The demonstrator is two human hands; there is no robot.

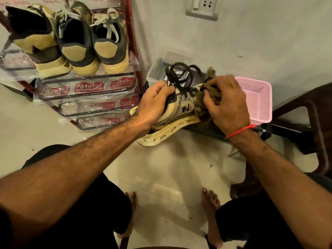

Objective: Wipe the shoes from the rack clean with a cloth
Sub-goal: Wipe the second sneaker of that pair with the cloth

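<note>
This is looking like a lived-in home, probably a corner by an entrance: a red metal shoe rack [131, 33], its tiers still wrapped in printed plastic, is standing on pale floor tiles [161, 177] and holding 3 worn shoes [79, 42]. A wall socket [202, 7], a pink plastic basket [256, 99] and a brown plastic chair [309, 114] are sitting close by, and the person is sitting barefoot.

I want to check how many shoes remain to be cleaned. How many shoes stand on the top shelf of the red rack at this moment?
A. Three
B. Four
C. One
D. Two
A. Three shoes stand side by side on the top shelf of the rack, heels toward the camera, while the left hand holds a fourth shoe away from the rack and the right hand presses a cloth on it.
</note>
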